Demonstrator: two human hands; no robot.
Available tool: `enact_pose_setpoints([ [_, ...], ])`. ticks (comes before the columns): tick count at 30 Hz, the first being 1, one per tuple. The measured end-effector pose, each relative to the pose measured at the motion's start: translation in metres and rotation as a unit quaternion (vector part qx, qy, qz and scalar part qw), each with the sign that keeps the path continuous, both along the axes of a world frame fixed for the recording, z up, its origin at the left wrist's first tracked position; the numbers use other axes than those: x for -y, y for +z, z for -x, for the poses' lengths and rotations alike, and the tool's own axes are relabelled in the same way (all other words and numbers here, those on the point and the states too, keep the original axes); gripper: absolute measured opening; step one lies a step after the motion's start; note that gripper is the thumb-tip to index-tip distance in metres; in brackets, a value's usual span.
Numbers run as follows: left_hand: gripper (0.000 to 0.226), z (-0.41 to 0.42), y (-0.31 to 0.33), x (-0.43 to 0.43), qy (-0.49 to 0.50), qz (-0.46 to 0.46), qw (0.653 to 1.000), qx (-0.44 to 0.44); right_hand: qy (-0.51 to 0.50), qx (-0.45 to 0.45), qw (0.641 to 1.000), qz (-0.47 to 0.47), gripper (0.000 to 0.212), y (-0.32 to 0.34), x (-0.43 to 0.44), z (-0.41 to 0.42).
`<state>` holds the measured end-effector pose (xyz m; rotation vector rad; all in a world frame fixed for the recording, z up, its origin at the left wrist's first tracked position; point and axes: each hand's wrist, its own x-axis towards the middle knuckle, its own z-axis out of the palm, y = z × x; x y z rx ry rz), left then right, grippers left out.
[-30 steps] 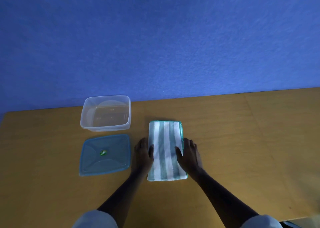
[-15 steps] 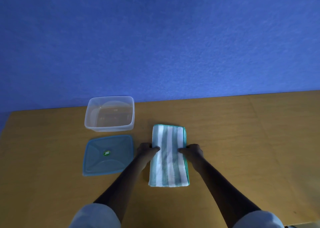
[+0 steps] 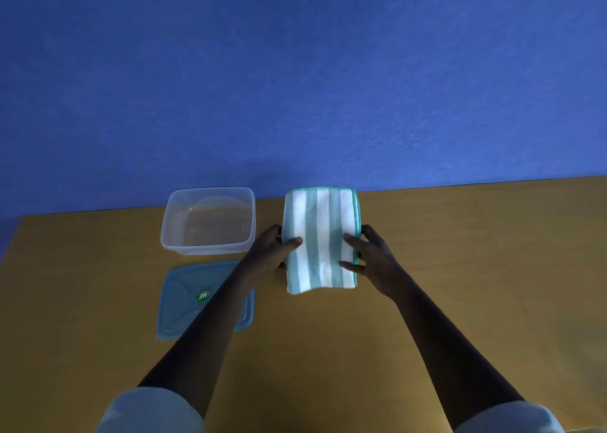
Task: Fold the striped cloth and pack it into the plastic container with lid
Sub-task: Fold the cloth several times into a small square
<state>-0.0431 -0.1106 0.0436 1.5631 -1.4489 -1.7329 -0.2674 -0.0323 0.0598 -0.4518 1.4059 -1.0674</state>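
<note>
The folded cloth (image 3: 320,235), striped green and white, is held off the table between both hands. My left hand (image 3: 269,252) grips its left edge with the thumb on top. My right hand (image 3: 371,258) grips its right edge, thumb and a finger over the top. The clear plastic container (image 3: 184,245) stands open to the left of the cloth, nothing inside it. Its blue lid (image 3: 177,304) lies flat on the table in front of the container, partly under my left forearm.
A wooden table (image 3: 460,268) runs along a blue wall (image 3: 295,71). Bare tabletop stretches to the right of the cloth and in front of it. The table's left edge lies close to the lid.
Both hands closed on the cloth's sides, which had been lying flat, and lifted it up and away from me. The container and lid stayed where they were.
</note>
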Motion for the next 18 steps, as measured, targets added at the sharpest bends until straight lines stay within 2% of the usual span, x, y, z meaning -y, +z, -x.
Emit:
enact_pose_setpoints([
  [3,0.027,0.003,0.011,0.006,0.018,0.030,0.997,-0.075,-0.035,-0.016,0.997,0.059,0.016,0.006,0.010,0.000],
  [5,0.034,0.002,0.012,0.004,0.005,0.094,0.994,-0.058,-0.019,-0.039,0.994,0.102,0.022,0.008,0.009,0.000],
  [8,0.043,-0.003,0.003,-0.009,-0.035,0.154,0.987,-0.022,0.053,-0.080,0.983,0.155,0.017,0.001,-0.002,0.000],
  [9,0.044,-0.006,-0.003,-0.016,-0.047,0.158,0.986,-0.009,0.066,-0.098,0.981,0.152,0.014,-0.004,-0.008,0.000],
  [12,0.043,-0.015,-0.020,-0.036,-0.094,0.148,0.983,0.047,0.095,-0.136,0.978,0.126,0.028,-0.022,-0.029,0.002],
  [15,0.048,-0.023,-0.034,-0.054,-0.136,0.116,0.981,0.071,0.131,-0.184,0.970,0.090,0.012,-0.035,-0.054,0.005],
  [18,0.048,-0.029,-0.044,-0.066,-0.135,0.085,0.985,0.070,0.159,-0.215,0.960,0.078,0.011,-0.045,-0.074,0.005],
])
